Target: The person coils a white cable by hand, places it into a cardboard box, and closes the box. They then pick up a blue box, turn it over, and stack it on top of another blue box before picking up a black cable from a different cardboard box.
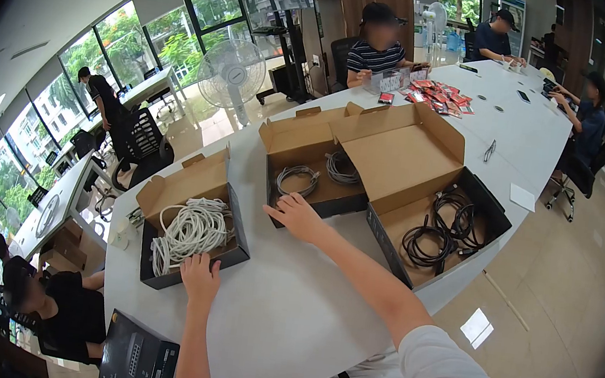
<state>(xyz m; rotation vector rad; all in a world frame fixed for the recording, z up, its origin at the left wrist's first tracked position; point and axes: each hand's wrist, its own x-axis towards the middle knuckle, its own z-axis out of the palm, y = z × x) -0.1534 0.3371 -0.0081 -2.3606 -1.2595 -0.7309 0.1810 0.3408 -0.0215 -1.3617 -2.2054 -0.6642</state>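
Note:
My left hand (199, 278) lies at the near rim of a black cardboard box (236, 250), fingers spread. That box has its brown lid up and holds a heap of coiled white cables (191, 234). My right hand (297, 217) rests at the front left rim of a second open box (342, 206), its fingers apart. Inside are two coils of grey cable (297, 181), one toward each side. To the right stands a third open box (492, 211) with several black cables (436, 239). Neither hand shows anything lifted in it.
All three boxes stand on a long white table (285, 330). A dark printed box (138, 358) sits at the near left edge. Farther back lie several red packets (438, 96), glasses (489, 150) and white paper (522, 197). Several people sit around the table; a fan (232, 74) stands behind.

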